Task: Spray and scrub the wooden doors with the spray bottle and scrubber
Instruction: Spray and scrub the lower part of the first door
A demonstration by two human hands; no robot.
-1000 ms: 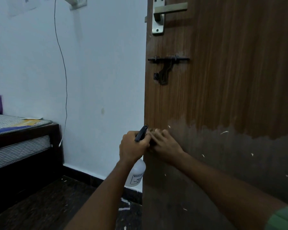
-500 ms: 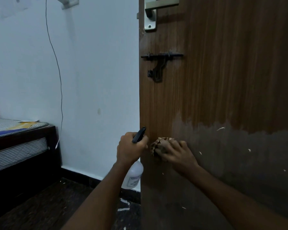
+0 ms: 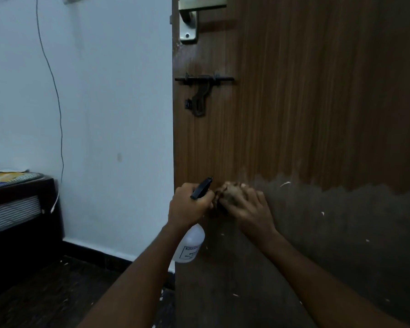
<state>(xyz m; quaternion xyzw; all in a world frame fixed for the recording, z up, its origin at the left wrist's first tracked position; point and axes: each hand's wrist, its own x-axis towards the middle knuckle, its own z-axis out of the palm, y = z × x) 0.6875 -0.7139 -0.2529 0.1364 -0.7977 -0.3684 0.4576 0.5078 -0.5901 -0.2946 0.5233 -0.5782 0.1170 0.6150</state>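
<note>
Against the wooden door (image 3: 305,102), near its left edge and just where the brown grain gives way to a darker, duller lower band, the person's right hand (image 3: 249,209) presses a brownish scrubber (image 3: 230,192) onto the surface, fingers curled over it; the scrubber and fingertips are blurred. Just beside it, the left hand (image 3: 189,204) grips the neck of a spray bottle (image 3: 189,245), its fist wrapped round the black trigger head, whose nozzle sticks up and points at the door. The bottle's white body hangs below the fist, with a label whose print is mostly too small to read. Both forearms reach up from the bottom of the view. Small pale flecks dot the darker part of the door. Higher on the door sit a dark sliding bolt latch (image 3: 202,91) and, at the top edge, a metal lever handle (image 3: 189,22). Left of the door stands a pale wall (image 3: 104,114) with a thin cable (image 3: 57,110) running down it, and a bed (image 3: 14,200) with a striped mattress stands against the far left, over a dark floor (image 3: 57,299)
</note>
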